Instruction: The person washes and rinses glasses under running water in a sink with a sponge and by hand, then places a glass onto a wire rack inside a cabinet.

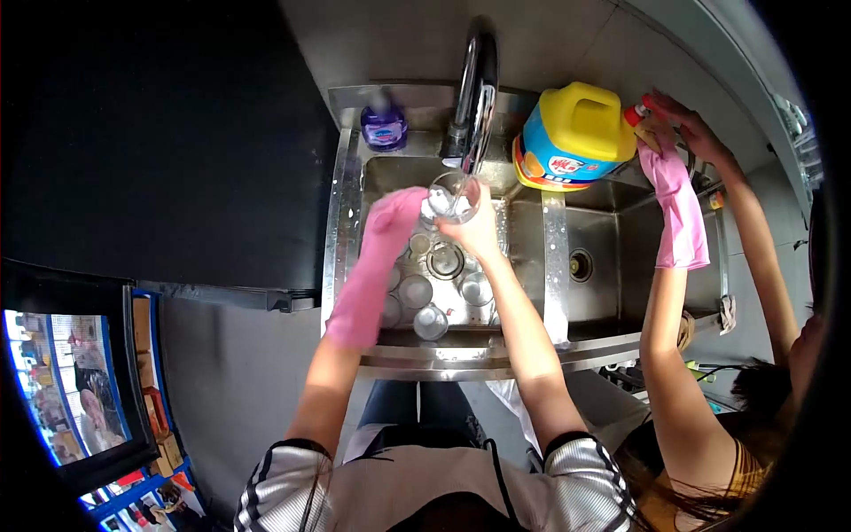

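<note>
Under the faucet (480, 106), my bare right hand (477, 226) is wrapped round a clear drinking glass (456, 188). My left hand (399, 211), in a pink rubber glove, is at the glass's left side; motion smears its fingers, and I cannot tell whether they grip anything. Something white shows in or behind the glass, too blurred to name. Below my hands, several more glasses (431, 322) stand or lie on the floor of the left sink basin (523, 293), around the drain (445, 260).
A purple bottle (384, 126) stands on the back left ledge. A large yellow jug (581, 124) stands behind the divider (555, 266), near the right basin (603, 222). At right, another person's pink-gloved hand (665, 168) and bare hand (687, 124) are by a red cap (635, 115).
</note>
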`<action>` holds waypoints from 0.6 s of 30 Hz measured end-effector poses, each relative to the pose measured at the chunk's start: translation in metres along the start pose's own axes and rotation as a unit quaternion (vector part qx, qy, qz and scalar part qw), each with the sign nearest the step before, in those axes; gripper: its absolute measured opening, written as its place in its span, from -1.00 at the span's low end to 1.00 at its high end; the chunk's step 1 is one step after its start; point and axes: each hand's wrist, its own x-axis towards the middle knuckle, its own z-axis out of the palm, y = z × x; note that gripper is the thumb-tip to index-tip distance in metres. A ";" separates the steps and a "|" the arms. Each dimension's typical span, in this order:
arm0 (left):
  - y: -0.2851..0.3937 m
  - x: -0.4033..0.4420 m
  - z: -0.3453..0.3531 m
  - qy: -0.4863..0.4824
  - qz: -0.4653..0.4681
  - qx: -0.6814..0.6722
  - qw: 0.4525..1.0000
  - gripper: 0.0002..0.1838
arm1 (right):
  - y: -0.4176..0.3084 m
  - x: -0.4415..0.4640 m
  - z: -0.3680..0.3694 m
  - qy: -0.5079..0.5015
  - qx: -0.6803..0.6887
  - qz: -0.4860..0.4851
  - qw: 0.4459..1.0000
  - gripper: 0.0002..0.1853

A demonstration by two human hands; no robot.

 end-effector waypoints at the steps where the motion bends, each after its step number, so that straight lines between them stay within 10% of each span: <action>1: 0.013 0.011 0.008 0.053 -0.077 0.066 0.993 -0.56 | -0.005 0.000 -0.003 0.009 0.029 0.033 0.999 -0.13; 4: -0.016 0.030 0.029 0.175 -0.152 -0.125 0.965 -0.56 | -0.002 0.002 0.002 0.088 0.171 -0.003 0.981 -0.13; 8: 0.001 0.020 0.036 -0.056 -0.495 0.213 0.841 -0.54 | 0.007 -0.003 0.005 0.004 0.244 0.010 0.970 -0.11; 18: -0.077 -0.004 0.081 0.118 -0.206 -0.116 0.965 -0.64 | -0.028 -0.009 -0.010 -0.132 0.049 -0.092 0.986 -0.11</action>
